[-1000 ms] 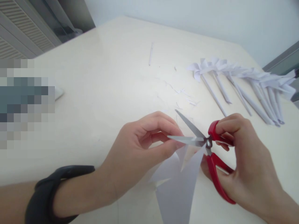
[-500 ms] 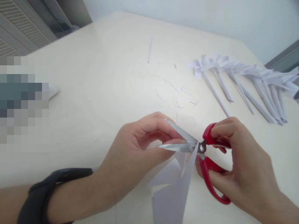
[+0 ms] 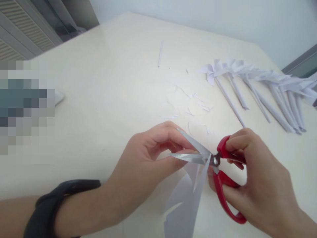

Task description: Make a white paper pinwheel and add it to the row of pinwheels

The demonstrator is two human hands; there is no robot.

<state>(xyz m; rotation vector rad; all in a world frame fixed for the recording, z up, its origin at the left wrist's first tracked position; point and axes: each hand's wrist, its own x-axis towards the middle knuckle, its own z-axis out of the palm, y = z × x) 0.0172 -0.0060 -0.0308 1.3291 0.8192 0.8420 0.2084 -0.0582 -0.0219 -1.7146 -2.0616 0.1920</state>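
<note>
A pale, smooth wall [image 3: 193, 16] stands behind a big cream counter [image 3: 99, 82]. On the counter's right side lies a long row of white paper flower shapes on rolled sticks [image 3: 278, 79], bunched close together. The left hand [image 3: 148, 155] pinches a white sheet of paper [image 3: 182, 201] between thumb and fingers; the blades hide some fingertips. The right hand [image 3: 262, 175] curls around metal scissors with red handles [image 3: 215, 161], fingers in the loops. The paper hangs below the left hand and has slits in it. The scissors are partly open, with a pointy bit of paper at the blades, near the screw. A black band [image 3: 47, 205] circles the left wrist. Farther back lie one thin white paper stick [image 3: 160, 54] and tiny white paper scraps [image 3: 204, 107].
</note>
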